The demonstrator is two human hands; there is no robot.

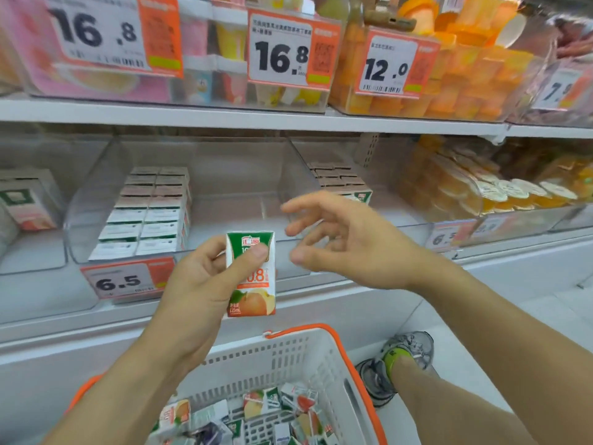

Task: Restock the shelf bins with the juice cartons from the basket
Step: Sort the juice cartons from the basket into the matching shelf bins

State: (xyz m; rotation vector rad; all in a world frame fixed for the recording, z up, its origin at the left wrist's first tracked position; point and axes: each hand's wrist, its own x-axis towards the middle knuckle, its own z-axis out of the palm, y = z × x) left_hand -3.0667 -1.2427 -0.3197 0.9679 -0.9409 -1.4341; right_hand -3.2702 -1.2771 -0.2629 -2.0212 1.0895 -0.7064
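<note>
From the head camera: a clear shelf bin (179,200) holds two rows of juice cartons (147,213) along its left side, the rest of its floor bare; its price tag (126,281) reads 6.5. The next bin to the right (385,200) has a shorter stack of cartons (337,179). The white basket (321,358) with orange rim, below, holds loose cartons (276,409) lying jumbled. The left hand (195,284) grips one upright juice carton (251,273), green-topped with fruit artwork and "0.8" visible, in front of the 6.5 bin. The right hand (349,239) hovers just beside it, fingers spread wide, holding nothing. Upper-shelf tags read 16.8 (282,57) and 12.0 (386,67).
</note>
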